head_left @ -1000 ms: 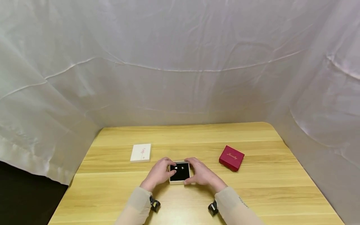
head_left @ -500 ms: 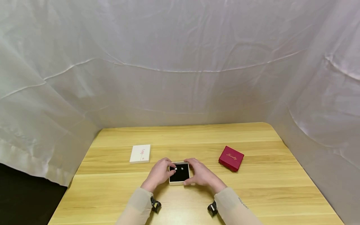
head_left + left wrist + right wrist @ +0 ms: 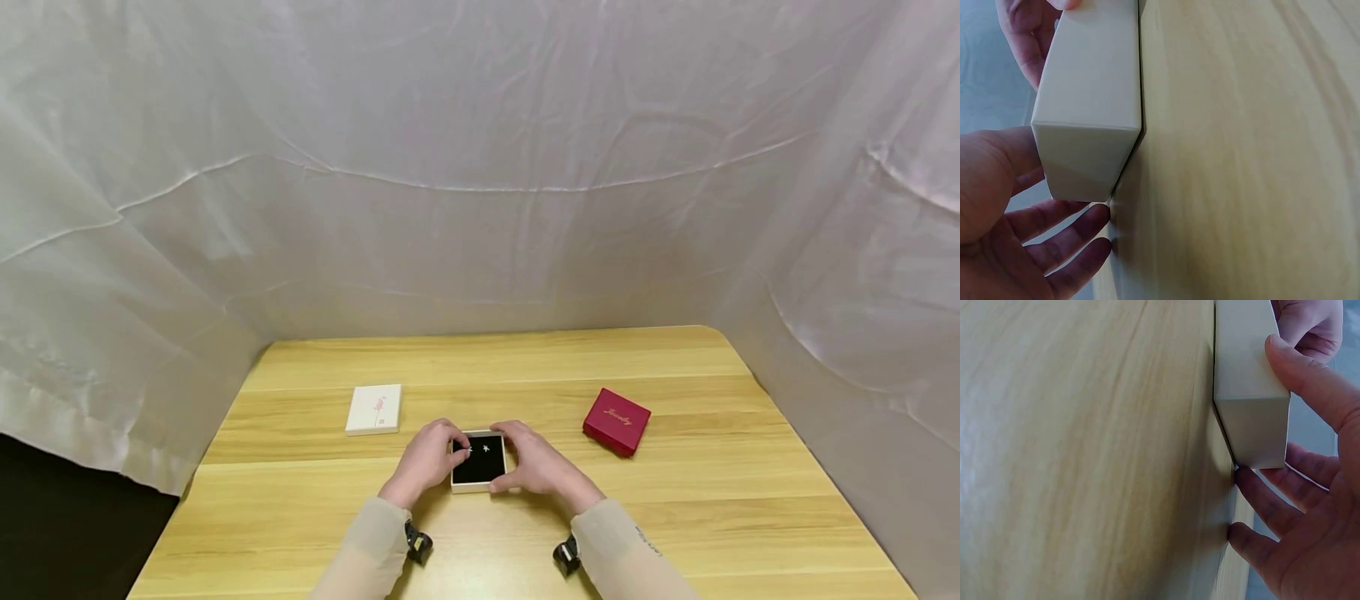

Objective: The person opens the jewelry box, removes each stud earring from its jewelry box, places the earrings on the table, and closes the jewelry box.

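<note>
A small white jewelry box (image 3: pixel 471 489) lies on the table between both hands, with a black pad (image 3: pixel 480 469) inside. On the pad sits a star-shaped stud earring (image 3: pixel 486 448). My left hand (image 3: pixel 424 458) reaches over the box's left side, thumb and forefinger pinching a second star-shaped earring, mostly hidden by the fingertips. My right hand (image 3: pixel 536 462) grips the box from the right, thumb on its near wall and fingers at the far corner. In the right wrist view, the thumb (image 3: pixel 1297 365) presses the white box wall (image 3: pixel 1247 356).
A flat white lid (image 3: pixel 374 409) with a pink flower print lies on the wooden table (image 3: pixel 480 367) to the back left. To the right stands a red box (image 3: pixel 617 422) marked "Jewelry". Pale cloth (image 3: pixel 487 167) hangs around the table's back and sides.
My left thumb and forefinger have closed together over the left earring, which was in plain sight a second ago. My right hand and the box have stayed in place.
</note>
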{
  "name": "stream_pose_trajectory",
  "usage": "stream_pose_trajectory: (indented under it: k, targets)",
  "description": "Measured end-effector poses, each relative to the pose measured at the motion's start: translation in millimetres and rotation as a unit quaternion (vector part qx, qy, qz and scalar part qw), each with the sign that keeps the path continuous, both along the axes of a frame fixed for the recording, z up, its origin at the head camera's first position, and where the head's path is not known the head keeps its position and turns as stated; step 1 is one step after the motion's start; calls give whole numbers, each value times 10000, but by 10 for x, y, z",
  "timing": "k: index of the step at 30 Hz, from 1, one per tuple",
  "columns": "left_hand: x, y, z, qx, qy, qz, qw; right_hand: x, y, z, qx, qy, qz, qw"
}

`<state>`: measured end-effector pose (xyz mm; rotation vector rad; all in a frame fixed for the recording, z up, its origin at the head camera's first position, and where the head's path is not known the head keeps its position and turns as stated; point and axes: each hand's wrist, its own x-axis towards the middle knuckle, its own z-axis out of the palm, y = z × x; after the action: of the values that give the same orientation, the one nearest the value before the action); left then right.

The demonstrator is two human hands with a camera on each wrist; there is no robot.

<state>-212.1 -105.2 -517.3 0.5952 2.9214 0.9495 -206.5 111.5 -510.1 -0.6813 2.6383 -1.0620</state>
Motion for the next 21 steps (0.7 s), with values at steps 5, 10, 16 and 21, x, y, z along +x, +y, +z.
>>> stream_pose_trajectory:
  k: [5,10,16,21]
  targets:
    - [-7,8,-3,-57,22,-86,9999,0,0,4,-24,-25,6,10000]
    - [-8,2,-5,-86,-8,-163,9998,5,-2,10,-40,-30,6,10000]
    - [-11,-16,-21,-106,-60,-243,9996,6,-4,4,-76,-43,-11,10000]
    - [-12,-24,-25,-95,-41,-309,9995,1,2,-2,-85,-18,0,10000]
